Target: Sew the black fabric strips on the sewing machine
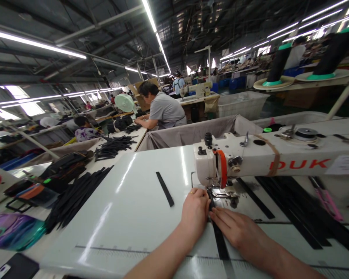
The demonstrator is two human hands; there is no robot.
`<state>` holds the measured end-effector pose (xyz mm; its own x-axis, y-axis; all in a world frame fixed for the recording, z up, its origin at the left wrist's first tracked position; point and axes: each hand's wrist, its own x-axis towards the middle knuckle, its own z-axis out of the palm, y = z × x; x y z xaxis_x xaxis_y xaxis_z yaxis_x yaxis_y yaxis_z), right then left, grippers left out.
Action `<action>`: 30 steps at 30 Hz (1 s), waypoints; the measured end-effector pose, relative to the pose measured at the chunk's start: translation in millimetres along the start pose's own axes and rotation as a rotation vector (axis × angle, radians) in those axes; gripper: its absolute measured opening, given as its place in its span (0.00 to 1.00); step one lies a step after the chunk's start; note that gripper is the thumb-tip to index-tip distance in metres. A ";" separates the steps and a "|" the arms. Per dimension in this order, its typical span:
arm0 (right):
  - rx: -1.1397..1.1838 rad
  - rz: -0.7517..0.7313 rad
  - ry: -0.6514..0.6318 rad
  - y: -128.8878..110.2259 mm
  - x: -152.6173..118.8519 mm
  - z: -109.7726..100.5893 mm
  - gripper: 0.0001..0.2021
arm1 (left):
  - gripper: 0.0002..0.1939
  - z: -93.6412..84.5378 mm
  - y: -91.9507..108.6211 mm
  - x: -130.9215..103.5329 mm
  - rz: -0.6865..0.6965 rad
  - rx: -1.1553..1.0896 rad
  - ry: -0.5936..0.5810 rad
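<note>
A black strip (220, 242) runs from beneath the needle area of the white sewing machine (250, 157) toward the table's front edge. My left hand (195, 209) lies at the strip's left side, close to the presser foot, its fingers curled together on the strip. From the right, my right hand (235, 226) rests its fingertips on the strip, with the fingers pressed together. A short black strip (164, 189) lies apart on the pale tabletop (133, 217), left of my hands. More black strips (291, 213) lie under and right of the machine arm.
Pink-handled scissors (327, 201) lie at the right. A pile of black strips (80, 197), a phone (16, 267) and a purple-green bag (14, 231) are at the left. A person in grey (167, 108) works beyond the table. Thread cones (279, 64) stand at upper right.
</note>
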<state>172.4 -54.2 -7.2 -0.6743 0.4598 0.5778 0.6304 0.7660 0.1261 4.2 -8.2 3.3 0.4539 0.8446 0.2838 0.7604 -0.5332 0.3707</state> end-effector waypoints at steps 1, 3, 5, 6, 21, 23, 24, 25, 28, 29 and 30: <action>0.003 0.003 0.003 0.0 0.2 -0.7 0.22 | 0.14 -0.3 0.2 -0.1 0.002 0.000 0.003; 0.010 0.006 0.014 -0.6 0.8 -2.2 0.22 | 0.14 0.1 0.5 -0.8 0.004 0.000 0.006; 0.013 0.015 0.016 -1.7 1.9 -3.9 0.22 | 0.14 1.7 0.8 -2.0 0.002 0.005 0.008; 0.017 0.021 0.016 -2.3 2.7 -4.6 0.22 | 0.14 2.8 0.9 -2.5 -0.001 0.008 0.012; 0.204 0.155 -0.053 12.3 1.2 -4.3 0.17 | 0.11 -0.7 1.1 -1.4 -0.016 -0.111 0.064; 0.290 0.179 -0.095 13.9 0.6 -7.7 0.14 | 0.11 -0.9 1.8 -1.8 -0.018 -0.111 0.070; 0.328 0.187 -0.116 14.6 0.7 -9.6 0.14 | 0.11 -1.1 2.2 -1.9 -0.019 -0.111 0.073; 0.360 0.189 -0.128 15.2 1.0 -11.2 0.14 | 0.11 -1.3 2.4 -1.9 -0.021 -0.112 0.075; 0.399 0.187 -0.133 16.9 2.3 -13.8 0.15 | 0.11 -1.5 2.2 -1.8 -0.026 -0.115 0.072; 0.392 0.186 -0.124 17.6 2.6 -13.6 0.15 | 0.11 -1.4 2.0 -1.7 -0.026 -0.115 0.069; 0.378 0.187 -0.115 18.5 2.8 -13.0 0.16 | 0.11 -1.2 1.7 -1.5 -0.027 -0.115 0.067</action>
<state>187.2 -44.5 7.2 -0.6141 0.6366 0.4665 0.5746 0.7658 -0.2887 4.3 -10.5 4.6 0.3991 0.8556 0.3298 0.7120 -0.5158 0.4765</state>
